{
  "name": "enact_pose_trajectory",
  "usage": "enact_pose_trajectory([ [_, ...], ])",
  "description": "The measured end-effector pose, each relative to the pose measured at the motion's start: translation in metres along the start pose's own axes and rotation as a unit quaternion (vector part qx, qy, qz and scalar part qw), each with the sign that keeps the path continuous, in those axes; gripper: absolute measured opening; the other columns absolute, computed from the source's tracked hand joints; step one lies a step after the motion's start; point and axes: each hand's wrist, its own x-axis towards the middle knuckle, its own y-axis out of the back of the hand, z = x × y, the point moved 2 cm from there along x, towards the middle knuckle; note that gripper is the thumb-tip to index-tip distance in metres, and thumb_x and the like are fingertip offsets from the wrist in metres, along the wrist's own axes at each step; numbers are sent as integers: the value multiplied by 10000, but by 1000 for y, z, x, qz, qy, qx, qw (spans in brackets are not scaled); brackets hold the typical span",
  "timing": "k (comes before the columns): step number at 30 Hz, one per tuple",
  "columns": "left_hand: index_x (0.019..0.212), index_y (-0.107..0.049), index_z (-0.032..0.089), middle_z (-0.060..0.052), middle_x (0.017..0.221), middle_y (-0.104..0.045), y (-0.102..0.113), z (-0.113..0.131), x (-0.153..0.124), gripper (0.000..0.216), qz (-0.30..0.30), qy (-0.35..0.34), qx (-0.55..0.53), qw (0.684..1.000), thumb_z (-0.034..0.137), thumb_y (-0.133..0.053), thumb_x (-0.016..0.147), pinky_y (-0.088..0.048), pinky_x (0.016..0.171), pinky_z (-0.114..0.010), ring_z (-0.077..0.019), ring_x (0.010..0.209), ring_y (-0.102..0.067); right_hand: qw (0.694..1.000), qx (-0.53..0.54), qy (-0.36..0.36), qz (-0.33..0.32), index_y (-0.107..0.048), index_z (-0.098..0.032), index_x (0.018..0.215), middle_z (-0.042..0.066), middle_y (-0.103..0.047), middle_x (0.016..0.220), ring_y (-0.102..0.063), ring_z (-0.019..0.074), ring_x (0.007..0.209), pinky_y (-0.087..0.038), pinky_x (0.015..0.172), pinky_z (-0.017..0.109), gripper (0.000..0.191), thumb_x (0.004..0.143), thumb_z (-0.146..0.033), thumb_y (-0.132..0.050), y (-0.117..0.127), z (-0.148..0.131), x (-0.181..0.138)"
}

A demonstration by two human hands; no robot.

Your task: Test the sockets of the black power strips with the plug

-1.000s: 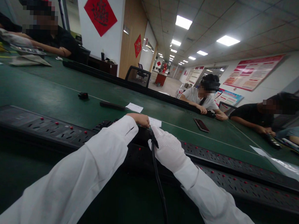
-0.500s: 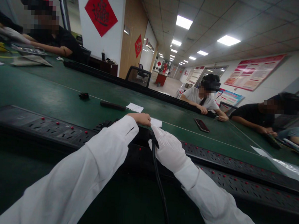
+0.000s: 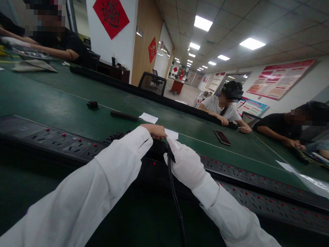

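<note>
My left hand (image 3: 156,130), bare below a white sleeve, is closed at the middle of the table, its fingertips close to my right hand. Whatever it grips is hidden by the hand and sleeve. A white dotted glove covers my right hand (image 3: 187,163), which is closed around the end of a black power cable (image 3: 175,199). The cable hangs down toward me from a dark fitting between thumb and fingers. Under and beside both hands lie long black power strips (image 3: 248,194) with red lights or buttons and rows of sockets.
On the green table (image 3: 62,105) lie a small black part (image 3: 92,105), a dark bar (image 3: 123,116), a white paper slip (image 3: 148,118) and a phone (image 3: 222,137). Behind them runs a long black strip (image 3: 128,90). Several people sit around the table, working with their hands.
My hands and the cable hold nearly the same place. At the far left, a co-worker's gloved hand has shifted slightly.
</note>
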Motion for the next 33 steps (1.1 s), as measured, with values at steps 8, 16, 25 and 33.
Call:
enact_pose_trajectory([
  [8,727,-631,97,-99,751,-635,1,6,-5,315,-3,-2,6,1000,350,-465,638,-421,515,-238,-154,604,-541,1000,-2,5,-1,-310,-163,1318,97,-504,1196,-510,205,982,-392,846,306,506,838,-305,-389,-1,1,0],
  [16,768,-648,117,-105,803,-658,2,7,-8,310,1,10,-3,1000,317,-450,636,-443,528,-233,-178,669,-580,1000,-3,-1,3,-313,-160,1317,96,-511,1186,-515,202,975,-394,845,305,500,845,-310,-381,0,0,-1],
  [25,728,-661,134,-76,792,-672,3,2,-4,284,3,-3,-27,1000,329,-482,626,-446,608,-234,-161,683,-588,1000,-5,-4,3,-320,-159,1313,90,-522,1173,-522,203,960,-398,838,300,500,845,-321,-384,0,0,0],
  [33,728,-665,123,-70,756,-663,2,-1,0,283,-8,-5,-32,999,319,-485,631,-442,610,-227,-144,656,-571,1000,0,-10,-2,-320,-170,1312,91,-525,1173,-530,194,954,-403,830,297,495,843,-311,-387,0,0,0],
])
